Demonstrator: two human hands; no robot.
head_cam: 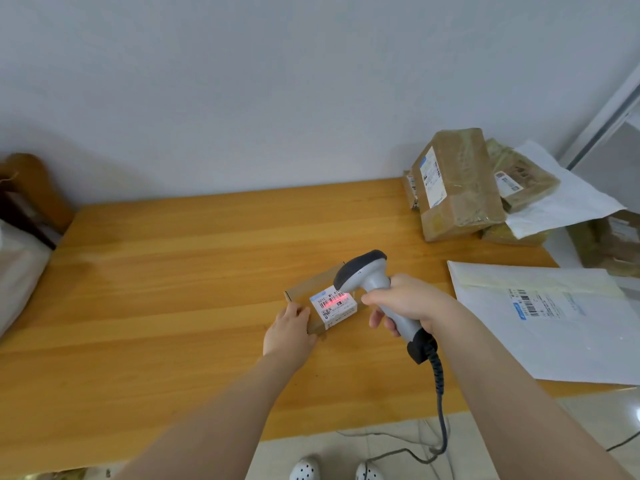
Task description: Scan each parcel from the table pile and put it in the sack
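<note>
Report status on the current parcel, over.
Left grip holds small box on table. Right grip holds scanner, red beam on box label. Nothing in the way; pile waits far right.

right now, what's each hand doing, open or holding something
Left hand: holds the small box by its near end.
Right hand: grips the scanner by its handle, aimed at the box.

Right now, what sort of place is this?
Probably a small parcel-sorting room: the right hand holds a barcode scanner over a labelled cardboard parcel, and more taped parcels are piled on the wooden table.
</note>
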